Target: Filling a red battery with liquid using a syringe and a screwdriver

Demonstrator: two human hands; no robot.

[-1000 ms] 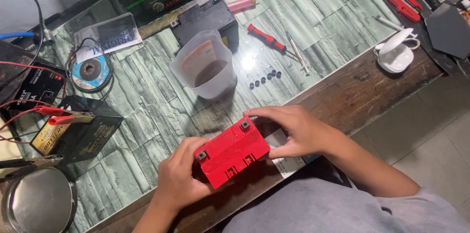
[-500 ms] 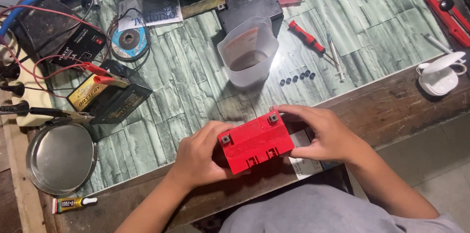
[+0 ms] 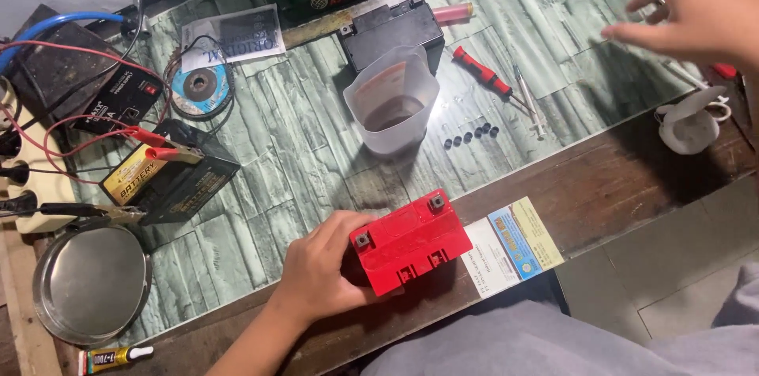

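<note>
left hand point(image 3: 320, 273): holds the red battery point(image 3: 411, 251) alone now, grip wrapped on its left end, palm on the side, thumb near the top terminal corner.
right hand point(image 3: 686, 8): came off the battery; 0.5 s ago it clasped the right end, now it is up at the far right of the counter point(image 3: 285, 147), well apart from the battery, fingers spread wide, holding nothing. Blurred, so probably mid-reach.
battery position: at the near wooden edge of the counter, tilted slightly, top with 2 terminals facing up. Little changed from 0.5 s ago.
newly exposed: printed card point(image 3: 514, 245) just right of the battery, touching or partly under it; the right hand covered that spot before.
near right hand: white cup-like piece point(image 3: 689, 124) below it, red-handled tool point(image 3: 723, 70) at the edge; which one it goes for, cannot tell.
ahead of left grip: translucent beaker point(image 3: 391, 99) with dark liquid, row of small black caps point(image 3: 470, 136), red screwdriver point(image 3: 482, 73), black battery point(image 3: 391, 28).
left of left grip: yellow-black battery point(image 3: 170, 178) with clips on, round metal lid point(image 3: 91, 281).
meaning: 2-hand hold dropped to 1; battery is steadied, not being moved.
</note>
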